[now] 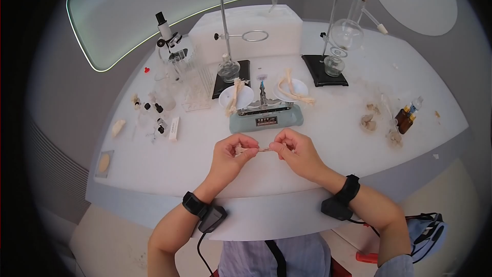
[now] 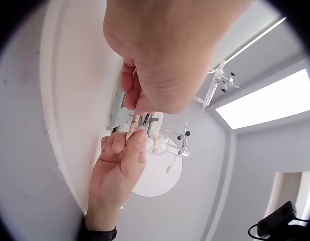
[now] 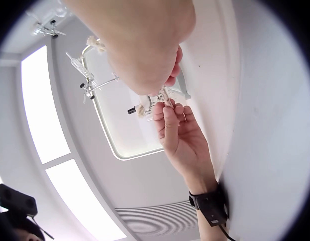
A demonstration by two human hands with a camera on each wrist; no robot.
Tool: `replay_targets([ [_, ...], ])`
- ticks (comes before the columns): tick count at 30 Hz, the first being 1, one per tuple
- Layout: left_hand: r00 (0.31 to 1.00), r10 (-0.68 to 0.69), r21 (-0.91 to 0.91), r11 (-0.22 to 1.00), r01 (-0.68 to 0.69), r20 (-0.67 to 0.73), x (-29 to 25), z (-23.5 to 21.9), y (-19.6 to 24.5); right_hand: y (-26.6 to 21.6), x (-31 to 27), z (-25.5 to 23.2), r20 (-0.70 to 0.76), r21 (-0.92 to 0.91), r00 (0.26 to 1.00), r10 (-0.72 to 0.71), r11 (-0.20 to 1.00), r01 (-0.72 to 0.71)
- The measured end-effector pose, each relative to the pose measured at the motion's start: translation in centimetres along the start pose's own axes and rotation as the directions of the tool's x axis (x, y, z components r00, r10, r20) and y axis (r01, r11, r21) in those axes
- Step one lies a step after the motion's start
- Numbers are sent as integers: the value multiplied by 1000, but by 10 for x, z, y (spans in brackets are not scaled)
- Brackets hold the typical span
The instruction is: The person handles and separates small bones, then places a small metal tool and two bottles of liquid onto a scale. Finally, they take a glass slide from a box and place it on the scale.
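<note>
Between both hands, just above the table's near part, is a short off-white cotton cord (image 1: 263, 149) with brownish marks. My left hand (image 1: 229, 156) pinches one end between thumb and fingers, and a frayed tuft shows there. The other end is pinched by my right hand (image 1: 301, 156). In the left wrist view the twisted cord (image 2: 132, 125) runs from one hand to the other. Directly beyond the hands stands a pale green balance scale (image 1: 266, 118). Loose cotton cords lie on its left pan (image 1: 245, 95) and right pan (image 1: 303, 88).
Behind the scale are two stands with black bases (image 1: 231, 92) and glass flasks (image 1: 347, 35). At left are a microscope (image 1: 165, 31), glassware and small bottles. Brown bottles (image 1: 405, 122) and cotton tufts (image 1: 368, 122) lie at right.
</note>
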State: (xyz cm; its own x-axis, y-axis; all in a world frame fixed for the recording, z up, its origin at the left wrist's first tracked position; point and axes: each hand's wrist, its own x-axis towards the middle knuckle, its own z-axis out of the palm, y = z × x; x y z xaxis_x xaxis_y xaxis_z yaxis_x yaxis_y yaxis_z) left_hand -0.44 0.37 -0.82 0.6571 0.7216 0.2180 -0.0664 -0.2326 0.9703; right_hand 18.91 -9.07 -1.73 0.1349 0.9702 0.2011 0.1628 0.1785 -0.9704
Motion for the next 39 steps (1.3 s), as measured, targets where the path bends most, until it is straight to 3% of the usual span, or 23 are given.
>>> replay_targets([
  [4,999,0,17,1000,1,-38,1,0,-1,2,2,1,-73,-43,993,-87,996,84],
  [20,980,-8,-13,1000,6,-200,2,-2,-6,-1,2,-1,-174,-101,980,-101,991,84],
  [34,988,62,276,961,-22,-140,2,0,-7,4,4,-1,-152,-186,982,-113,979,84],
  [37,980,55,278,961,0,-190,0,-1,-1,-1,3,0,-172,-245,981,-88,969,44],
  [38,979,60,282,959,-3,-193,0,-2,-1,1,3,-1,-169,-244,981,-94,968,51],
  [39,967,115,277,960,-50,-226,1,-3,-1,6,4,-1,-190,-364,962,-194,924,115],
])
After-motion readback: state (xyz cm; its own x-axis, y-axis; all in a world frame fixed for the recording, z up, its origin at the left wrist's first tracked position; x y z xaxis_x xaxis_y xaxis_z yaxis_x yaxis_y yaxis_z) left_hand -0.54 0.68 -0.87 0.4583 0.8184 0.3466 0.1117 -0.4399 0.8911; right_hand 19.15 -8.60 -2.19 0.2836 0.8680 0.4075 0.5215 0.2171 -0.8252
